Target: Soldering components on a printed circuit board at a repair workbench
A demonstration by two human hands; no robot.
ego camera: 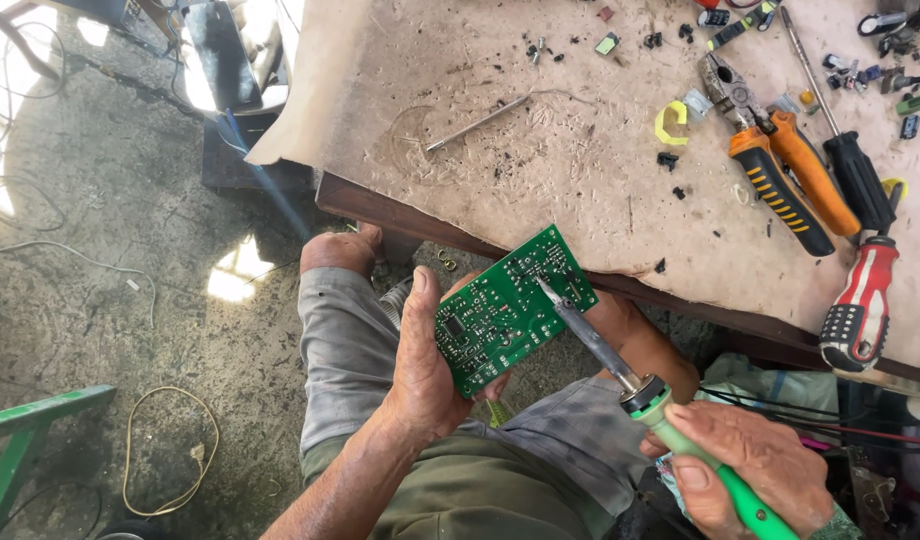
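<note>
Bare concrete floor [110, 250], sunlit in patches, loose wires across it; a scuffed, paper-covered worktop [540, 170] fills the upper right. You sit at its edge, knees below.

Your left hand [425, 365] is closed around the lower left edge of a green circuit board [510, 308], thumb along its side, holding it tilted over your lap, just short of the worktop edge.

Your right hand [750, 465] is wrapped tight on the green handle of a soldering iron [630, 375]. Its metal shaft slants up and left; the tip sits on the upper right part of the board.

On the worktop: orange-handled pliers [780, 160], a black-handled screwdriver [845, 150], a red-and-white-handled screwdriver [862, 300] near the edge, a thin metal rod [477, 123], a yellow plastic piece [670, 122], scattered small dark parts.

A green metal frame [25, 430] stands at lower left, a wire loop [170, 450] beside it.
</note>
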